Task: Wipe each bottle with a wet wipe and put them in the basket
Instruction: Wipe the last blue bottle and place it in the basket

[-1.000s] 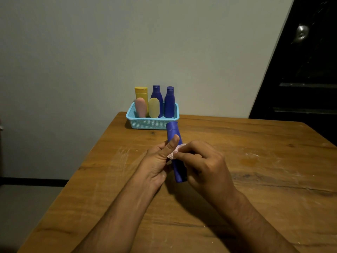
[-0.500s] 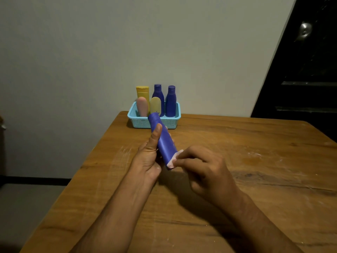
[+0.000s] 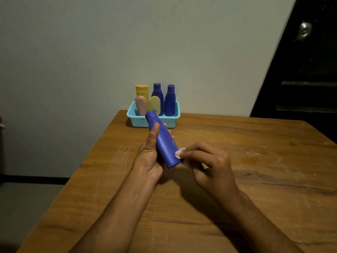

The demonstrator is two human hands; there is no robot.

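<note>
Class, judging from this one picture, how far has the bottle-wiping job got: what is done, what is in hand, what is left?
Done: five bottles stand in the basket. In hand: the left hand grips a blue bottle while the right hand pinches the wet wipe against its base. Left: basketing this bottle; no others show on the table.

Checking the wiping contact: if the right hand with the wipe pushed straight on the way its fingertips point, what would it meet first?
The blue bottle gripped by the left hand; the wet wipe pinched in the right hand looks already against its lower end.
</note>
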